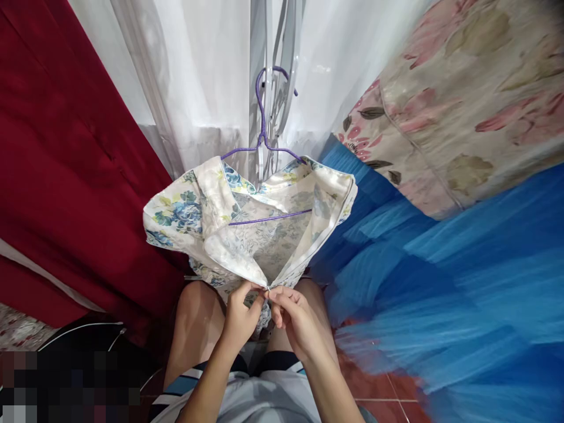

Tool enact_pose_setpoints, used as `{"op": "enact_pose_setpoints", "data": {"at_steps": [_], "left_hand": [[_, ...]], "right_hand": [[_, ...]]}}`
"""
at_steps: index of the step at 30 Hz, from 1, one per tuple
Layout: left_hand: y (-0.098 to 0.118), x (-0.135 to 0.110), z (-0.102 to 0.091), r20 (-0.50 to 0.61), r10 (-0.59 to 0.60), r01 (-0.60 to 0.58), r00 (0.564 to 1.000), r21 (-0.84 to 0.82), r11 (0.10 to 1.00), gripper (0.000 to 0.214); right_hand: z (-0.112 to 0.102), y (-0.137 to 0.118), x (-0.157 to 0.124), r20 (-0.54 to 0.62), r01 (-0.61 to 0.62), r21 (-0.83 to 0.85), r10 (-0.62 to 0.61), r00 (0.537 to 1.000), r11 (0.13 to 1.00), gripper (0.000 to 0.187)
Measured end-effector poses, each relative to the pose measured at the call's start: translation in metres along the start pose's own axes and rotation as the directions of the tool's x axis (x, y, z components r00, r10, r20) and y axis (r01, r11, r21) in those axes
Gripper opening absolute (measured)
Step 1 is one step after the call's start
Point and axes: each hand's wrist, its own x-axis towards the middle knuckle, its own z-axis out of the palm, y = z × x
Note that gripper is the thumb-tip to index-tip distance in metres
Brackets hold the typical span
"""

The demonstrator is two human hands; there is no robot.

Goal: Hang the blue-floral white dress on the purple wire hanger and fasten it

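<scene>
A cream garment [176, 214] with blue and yellow flowers and short sleeves hangs from a purple hanger [263, 132]. Its opening gapes in a V, and the pale inside shows along with the hanger's lower bar. At the bottom of the V, my left hand [244, 308] pinches the edge of the fabric. Right beside it, the thumb and forefinger of my right hand [293, 308] close on a small shiny piece that looks like a zipper pull; the fingertips partly hide it. The garment's lower part drops between my knees.
The hanger's hook meets a grey metal stand [288, 59] before white curtains [207, 64]. Dark red cloth [79, 153] hangs at left. Blue tulle [462, 282] and a pink-flowered cloth [476, 106] fill the right. Red floor tiles [374, 376] show below.
</scene>
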Motion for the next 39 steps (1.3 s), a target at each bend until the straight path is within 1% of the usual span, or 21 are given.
{"op": "enact_pose_setpoints", "data": {"at_steps": [3,5,9,11,13,15,18,20,21,23,24,26,27,28,29,31,33,35,36,37,39], "left_hand": [[-0.016,0.004,0.005,-0.037,0.022,-0.022,0.999,-0.003,1.0,0.01],[-0.025,0.009,0.006,-0.029,0.023,-0.023,0.999,-0.011,1.0,0.013],[-0.036,0.021,0.005,-0.047,0.013,-0.013,0.999,-0.016,1.0,0.017],[-0.04,0.024,0.005,-0.063,0.01,-0.012,0.998,-0.028,1.0,0.019],[-0.046,0.025,0.005,-0.074,0.003,-0.006,0.997,-0.039,0.999,0.021],[-0.053,0.025,0.004,-0.073,-0.003,0.0,0.997,-0.037,0.999,0.023],[-0.055,0.025,-0.004,-0.046,-0.014,0.012,0.999,-0.034,0.999,0.024],[-0.041,0.028,-0.016,-0.052,-0.004,0.002,0.999,-0.026,1.0,0.019],[-0.027,0.031,-0.024,-0.071,0.017,-0.019,0.997,-0.02,1.0,0.015],[0.013,0.043,-0.042,-0.156,0.138,-0.136,0.978,0.02,0.99,0.009],[0.037,0.052,-0.051,-0.212,0.232,-0.228,0.949,0.043,0.973,0.009],[0.085,0.074,-0.066,-0.27,0.408,-0.404,0.872,0.073,0.912,0.03],[0.106,0.087,-0.071,-0.25,0.458,-0.451,0.853,0.087,0.888,0.04],[0.125,0.099,-0.075,-0.213,0.511,-0.496,0.832,0.125,0.859,0.042],[0.139,0.111,-0.078,-0.152,0.562,-0.536,0.813,0.181,0.825,0.035],[0.156,0.126,-0.078,-0.067,0.644,-0.603,0.762,0.288,0.744,0.018],[0.162,0.132,-0.073,-0.077,0.682,-0.62,0.727,0.351,0.701,0.014],[0.162,0.13,-0.068,-0.186,0.675,-0.603,0.714,0.326,0.728,0.015],[0.163,0.129,-0.068,-0.262,0.662,-0.599,0.702,0.284,0.749,0.016],[0.163,0.129,-0.07,-0.352,0.644,-0.6,0.68,0.238,0.764,0.018],[0.163,0.134,-0.082,-0.536,0.594,-0.608,0.6,0.176,0.774,0.02]], "right_hand": [[0.001,-0.015,0.005,-0.055,0.103,-0.078,-0.108,0.993,0.992,0.023],[0.008,-0.039,0.011,-0.05,0.196,-0.139,-0.204,0.978,0.971,0.02],[0.042,-0.106,0.026,0.026,0.408,-0.208,-0.412,0.911,0.889,0.016],[0.063,-0.137,0.035,0.063,0.484,-0.168,-0.48,0.875,0.859,0.015],[0.081,-0.159,0.044,0.077,0.532,-0.097,-0.526,0.847,0.841,0.014],[0.093,-0.169,0.052,0.072,0.563,-0.044,-0.559,0.826,0.826,0.013],[0.1,-0.165,0.058,0.083,0.571,-0.042,-0.567,0.819,0.82,0.013],[0.099,-0.156,0.058,0.098,0.562,-0.069,-0.555,0.826,0.824,0.014],[0.097,-0.152,0.057,0.105,0.56,-0.092,-0.552,0.827,0.823,0.014],[0.095,-0.145,0.054,0.119,0.565,-0.143,-0.552,0.825,0.813,0.015],[0.094,-0.143,0.052,0.127,0.567,-0.168,-0.553,0.824,0.806,0.016],[0.094,-0.14,0.047,0.14,0.574,-0.2,-0.556,0.819,0.794,0.018],[0.094,-0.14,0.045,0.148,0.582,-0.207,-0.563,0.813,0.787,0.019],[0.095,-0.141,0.043,0.155,0.593,-0.212,-0.572,0.805,0.777,0.02],[0.096,-0.141,0.042,0.163,0.606,-0.216,-0.584,0.796,0.766,0.02],[0.096,-0.142,0.043,0.168,0.631,-0.225,-0.608,0.776,0.743,0.021],[0.096,-0.139,0.051,0.151,0.66,-0.217,-0.643,0.751,0.719,0.022],[0.093,-0.131,0.062,0.135,0.678,-0.2,-0.665,0.734,0.707,0.024],[0.091,-0.125,0.067,0.134,0.676,-0.195,-0.663,0.736,0.711,0.025],[0.088,-0.119,0.071,0.138,0.664,-0.198,-0.65,0.747,0.721,0.026],[0.082,-0.108,0.073,0.145,0.625,-0.223,-0.609,0.78,0.748,0.025]]}}
